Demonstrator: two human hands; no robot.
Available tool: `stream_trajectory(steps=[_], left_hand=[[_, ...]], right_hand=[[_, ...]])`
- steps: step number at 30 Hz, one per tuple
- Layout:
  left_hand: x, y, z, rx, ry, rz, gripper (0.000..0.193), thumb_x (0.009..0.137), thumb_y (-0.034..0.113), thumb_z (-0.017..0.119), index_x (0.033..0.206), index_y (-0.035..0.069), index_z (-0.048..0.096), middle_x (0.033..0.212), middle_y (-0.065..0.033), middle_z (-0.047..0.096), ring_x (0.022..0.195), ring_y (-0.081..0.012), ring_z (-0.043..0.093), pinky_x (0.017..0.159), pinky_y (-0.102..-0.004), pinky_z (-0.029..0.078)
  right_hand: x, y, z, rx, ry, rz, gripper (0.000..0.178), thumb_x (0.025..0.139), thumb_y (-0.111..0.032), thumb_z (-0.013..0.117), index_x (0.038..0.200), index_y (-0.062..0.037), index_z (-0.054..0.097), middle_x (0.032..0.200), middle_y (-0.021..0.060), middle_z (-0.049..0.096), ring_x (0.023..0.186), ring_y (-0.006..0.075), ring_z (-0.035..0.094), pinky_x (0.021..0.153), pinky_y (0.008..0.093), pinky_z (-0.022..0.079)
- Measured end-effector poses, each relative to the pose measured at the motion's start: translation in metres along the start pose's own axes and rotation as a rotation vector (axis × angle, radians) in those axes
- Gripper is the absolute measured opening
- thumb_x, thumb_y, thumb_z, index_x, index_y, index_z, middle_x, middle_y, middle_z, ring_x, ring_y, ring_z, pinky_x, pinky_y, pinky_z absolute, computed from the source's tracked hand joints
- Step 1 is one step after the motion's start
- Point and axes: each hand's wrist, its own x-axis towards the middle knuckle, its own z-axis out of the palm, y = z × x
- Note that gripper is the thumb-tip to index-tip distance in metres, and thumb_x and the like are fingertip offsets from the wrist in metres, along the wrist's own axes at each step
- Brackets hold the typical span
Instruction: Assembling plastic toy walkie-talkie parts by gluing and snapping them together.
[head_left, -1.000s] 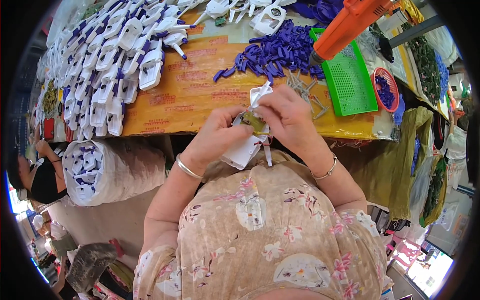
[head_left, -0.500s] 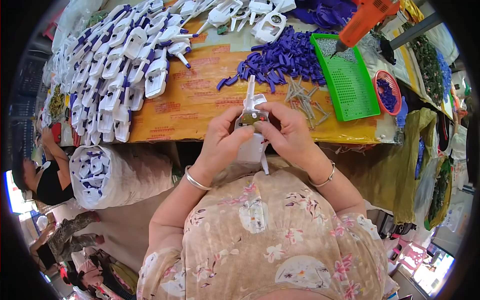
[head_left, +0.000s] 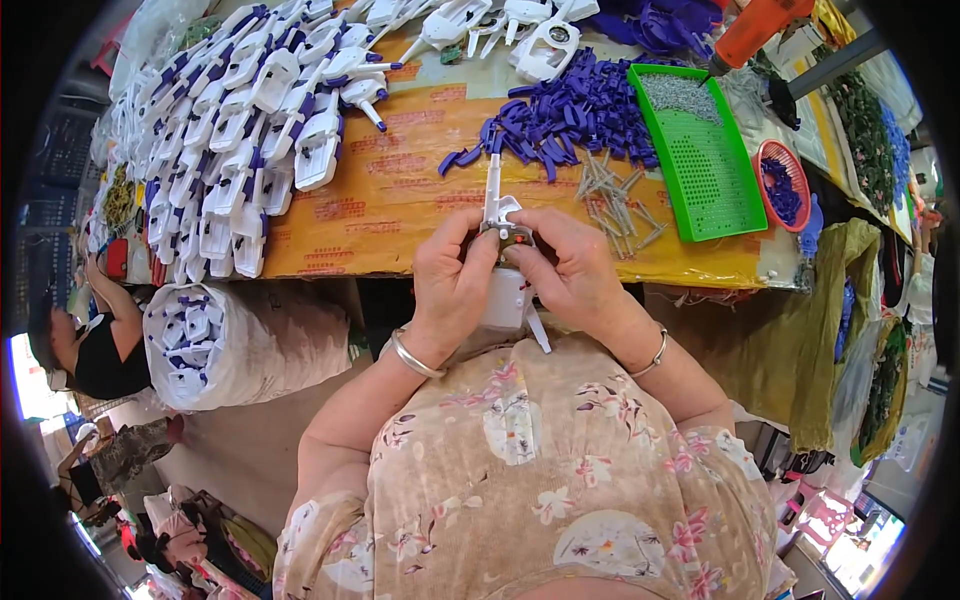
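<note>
The counter (head_left: 390, 170) extended across my front, with a yellow covering. A large group of white casings (head_left: 235, 140) with purple trim occupied its left side. A white sack (head_left: 285, 330), filled with similar casings, lay below the counter's near edge, left of me. A heap of purple parts (head_left: 585, 110) covered the far centre. Right of it lay a green tray (head_left: 715, 195), silvery pieces (head_left: 680, 96) gathered at its far end. My left hand (head_left: 452, 275) and right hand (head_left: 575, 265) gripped opposite sides of an opened white housing (head_left: 503, 300), fingers curled and thumbs inward. The housing was located at the counter's near edge, before my chest, its slim arm pointing away from me. An orange power tool (head_left: 755, 35) hung near the tray's far right corner. A red basket (head_left: 776, 152) held purple parts just beside the tray. Grey rods (head_left: 612, 205) lay loose left of it. A small circuit board (head_left: 513, 236) sat between my thumbs.
</note>
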Motion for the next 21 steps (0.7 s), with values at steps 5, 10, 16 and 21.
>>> stream_trajectory(steps=[5, 10, 16, 21], left_hand=[[0.000, -0.003, -0.001, -0.008, -0.002, -0.002, 0.013, 0.088, 0.002, 0.053, 0.098, -0.001, 0.060, 0.080, -0.0010, 0.062, 0.072, -0.0046, 0.053, 0.064, -0.0204, 0.044], [0.001, 0.001, 0.001, -0.018, -0.011, -0.029, 0.014, 0.087, 0.001, 0.052, 0.099, -0.002, 0.060, 0.081, -0.0013, 0.062, 0.072, -0.0039, 0.053, 0.064, -0.0201, 0.044], [0.000, 0.013, 0.006, -0.044, 0.019, -0.058, 0.019, 0.090, 0.001, 0.049, 0.104, -0.003, 0.061, 0.086, 0.0012, 0.062, 0.075, -0.0030, 0.052, 0.066, -0.0182, 0.043], [0.000, 0.008, 0.009, 0.107, 0.081, 0.040, 0.017, 0.090, 0.002, 0.049, 0.101, -0.003, 0.062, 0.083, 0.0037, 0.060, 0.074, -0.0015, 0.049, 0.065, -0.0177, 0.042]], right_hand=[[-0.002, 0.001, 0.001, 0.017, -0.002, -0.006, 0.024, 0.081, 0.000, 0.063, 0.105, 0.0023, 0.059, 0.083, 0.0094, 0.061, 0.064, 0.0133, 0.056, 0.056, 0.0250, 0.045], [-0.003, 0.002, 0.001, 0.066, 0.002, 0.048, 0.024, 0.081, 0.001, 0.063, 0.104, 0.0017, 0.059, 0.083, 0.0095, 0.060, 0.066, 0.0136, 0.057, 0.056, 0.0250, 0.046], [-0.001, 0.000, 0.000, 0.003, 0.005, 0.031, 0.025, 0.079, 0.001, 0.063, 0.104, -0.0002, 0.060, 0.084, 0.0123, 0.060, 0.071, 0.0222, 0.059, 0.061, 0.0300, 0.047], [-0.001, 0.001, 0.001, -0.003, -0.005, 0.057, 0.027, 0.077, 0.000, 0.063, 0.104, -0.0013, 0.060, 0.084, 0.0151, 0.060, 0.075, 0.0297, 0.061, 0.064, 0.0346, 0.048]])
